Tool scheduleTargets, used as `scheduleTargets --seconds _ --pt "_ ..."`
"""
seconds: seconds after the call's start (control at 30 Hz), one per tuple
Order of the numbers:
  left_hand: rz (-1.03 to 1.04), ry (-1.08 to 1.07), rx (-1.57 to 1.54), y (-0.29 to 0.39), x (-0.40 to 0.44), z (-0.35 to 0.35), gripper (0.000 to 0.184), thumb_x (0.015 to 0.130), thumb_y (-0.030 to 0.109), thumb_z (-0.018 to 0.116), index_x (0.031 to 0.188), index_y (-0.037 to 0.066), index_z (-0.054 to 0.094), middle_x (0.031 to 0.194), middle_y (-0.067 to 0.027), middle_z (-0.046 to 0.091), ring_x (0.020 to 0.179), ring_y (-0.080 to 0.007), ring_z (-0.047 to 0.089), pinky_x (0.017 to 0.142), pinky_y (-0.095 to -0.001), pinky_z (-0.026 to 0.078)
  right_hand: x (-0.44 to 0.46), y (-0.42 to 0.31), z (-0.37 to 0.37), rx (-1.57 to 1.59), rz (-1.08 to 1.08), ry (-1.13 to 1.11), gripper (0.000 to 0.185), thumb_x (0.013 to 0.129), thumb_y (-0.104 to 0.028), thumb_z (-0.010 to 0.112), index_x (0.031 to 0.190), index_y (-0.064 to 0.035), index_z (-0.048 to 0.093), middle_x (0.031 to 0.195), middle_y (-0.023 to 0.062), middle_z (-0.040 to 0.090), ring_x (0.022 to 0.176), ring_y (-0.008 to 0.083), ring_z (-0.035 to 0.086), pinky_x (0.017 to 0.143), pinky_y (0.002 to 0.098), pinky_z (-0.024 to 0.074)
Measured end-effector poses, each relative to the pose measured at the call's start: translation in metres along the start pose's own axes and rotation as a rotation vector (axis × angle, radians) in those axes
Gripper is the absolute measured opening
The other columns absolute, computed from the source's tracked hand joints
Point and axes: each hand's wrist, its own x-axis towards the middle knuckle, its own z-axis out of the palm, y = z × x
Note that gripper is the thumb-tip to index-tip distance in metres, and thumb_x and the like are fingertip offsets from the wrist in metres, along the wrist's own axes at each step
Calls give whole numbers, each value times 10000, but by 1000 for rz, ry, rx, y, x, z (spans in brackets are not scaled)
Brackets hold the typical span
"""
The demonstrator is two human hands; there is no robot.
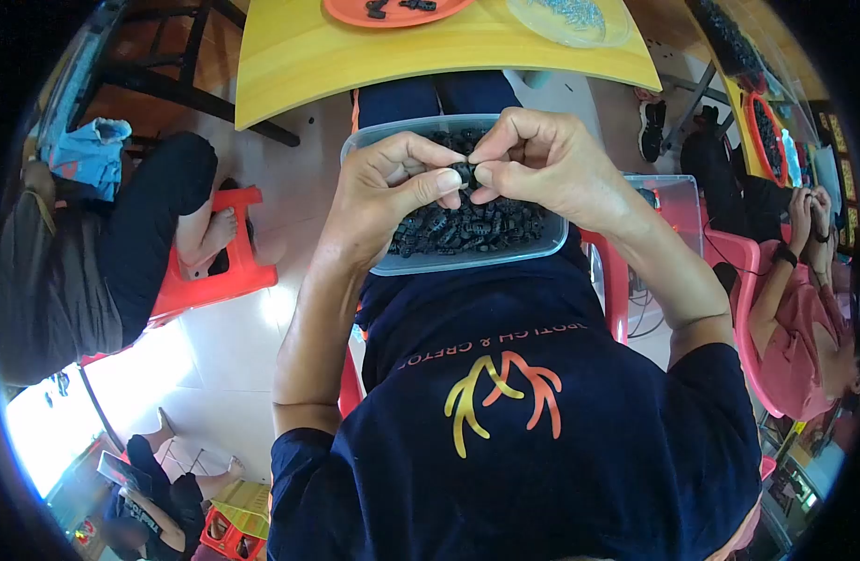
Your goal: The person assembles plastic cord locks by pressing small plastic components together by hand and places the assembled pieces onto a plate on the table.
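Black part [465, 174]: 1 small piece between both hands' fingertips, above the tub; fingers hide much of it.
Left hand [383, 182]: thumb and fingers pinch its left side.
Right hand [537, 159]: thumb and index finger pinch its right side.
Handling: probably light, stiff, slightly slippery; opposite edges seem the best hold.
Tub [467, 266]: on the lap, full of loose black pieces [477, 224].
Table [430, 58]: ahead, bearing 1 orange plate [394, 21] and 1 pale dish [542, 39]; its edge could hinder forward reach.
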Motion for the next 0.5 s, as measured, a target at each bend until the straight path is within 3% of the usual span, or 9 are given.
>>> scheduleTargets --seconds 0.27,0.37,0.5 --pt "36 26 -64 -1 -1 5 146 867 32 697 1002 -14 665 860 -72 684 757 -120 635 725 -269 531 -3 -3 7 277 109 91 97 908 -54 648 972 12 620 908 92 653 840 174 692 789 352 618" --pt "59 34 -7 1 -2 8 147 874 36 693 1009 -10 662 864 -68 685 764 -112 632 731 -261 530 -3 3 4 414 164 61 155 895 -91 684 1014 0 643 853 42 644 729 88 629 756 334 616" --pt "83 27 6 1 -5 8 163 876 38 693 1025 -15 651 898 -78 681 786 -121 632 739 -261 527 -3 2 0 387 236 14 196 884 -145 705 1005 -3 642 831 35 633 696 77 606 722 347 622"
